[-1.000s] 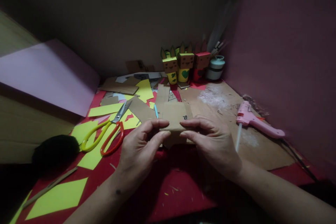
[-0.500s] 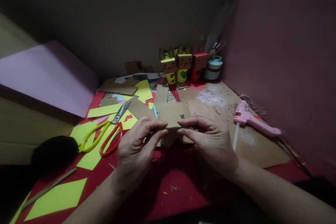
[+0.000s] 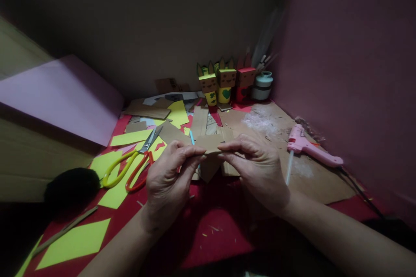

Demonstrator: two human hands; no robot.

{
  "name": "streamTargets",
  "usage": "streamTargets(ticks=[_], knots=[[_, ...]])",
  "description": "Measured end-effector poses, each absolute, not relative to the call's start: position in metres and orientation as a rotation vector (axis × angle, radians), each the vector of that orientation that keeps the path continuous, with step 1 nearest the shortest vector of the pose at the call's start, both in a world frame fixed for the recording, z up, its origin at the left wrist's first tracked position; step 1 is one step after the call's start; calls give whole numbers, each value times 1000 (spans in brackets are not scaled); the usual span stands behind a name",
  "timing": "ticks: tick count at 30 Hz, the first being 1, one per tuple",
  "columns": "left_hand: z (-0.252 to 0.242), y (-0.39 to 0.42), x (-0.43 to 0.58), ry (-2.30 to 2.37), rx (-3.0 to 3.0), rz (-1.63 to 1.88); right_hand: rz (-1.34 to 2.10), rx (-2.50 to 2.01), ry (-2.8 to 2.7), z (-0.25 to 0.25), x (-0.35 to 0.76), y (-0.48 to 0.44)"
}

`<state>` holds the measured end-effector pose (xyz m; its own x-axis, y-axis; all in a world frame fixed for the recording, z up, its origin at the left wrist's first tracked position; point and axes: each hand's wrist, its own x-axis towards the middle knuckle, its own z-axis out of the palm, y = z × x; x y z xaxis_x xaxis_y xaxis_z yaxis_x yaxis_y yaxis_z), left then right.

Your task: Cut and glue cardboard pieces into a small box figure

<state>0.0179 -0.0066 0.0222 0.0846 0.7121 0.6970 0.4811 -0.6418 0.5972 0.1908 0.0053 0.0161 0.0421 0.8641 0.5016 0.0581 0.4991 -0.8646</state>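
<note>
Head view. Your left hand [image 3: 169, 175] and right hand [image 3: 258, 175] pinched one piece of cardboard [image 3: 212, 143] between them, thumbs below and forefingers above, at its near edge. Both grips were narrow, and the fingertips of the two hands stood close together without touching. The piece was at the centre of the work area, above the red tabletop [image 3: 234, 207]. More cardboard [image 3: 209, 170] showed beneath the held edge; whether it belonged to the same piece could not be told.

The step in hand was judged to be bending or pressing that edge. Good practice called for equal pressure from both thumbs, since a harder pinch on one side risked a skewed crease. Working from the middle outward would have given a straighter line than bending at one end. Cardboard of this kind was likely to crack or buckle if forced quickly, so small, repeated presses suited it best.

The scissors [image 3: 142, 150] lay open to the left of your left hand, and the glue gun [image 3: 307, 148] lay on a cardboard sheet [image 3: 321, 181] to the right; both were clear of your fingers.
</note>
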Motion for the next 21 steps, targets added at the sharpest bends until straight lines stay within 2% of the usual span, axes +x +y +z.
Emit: streamTargets(ticks=[9, 15, 21], knots=[[67, 10, 18, 1395, 1847, 1397, 638, -938, -1557, 53, 199, 32], [100, 35, 16, 1331, 1682, 1294, 1257, -875, -1437, 78, 200, 61], [93, 52, 17, 1200, 1434, 1204, 1537, -938, -1231, 74, 197, 75]])
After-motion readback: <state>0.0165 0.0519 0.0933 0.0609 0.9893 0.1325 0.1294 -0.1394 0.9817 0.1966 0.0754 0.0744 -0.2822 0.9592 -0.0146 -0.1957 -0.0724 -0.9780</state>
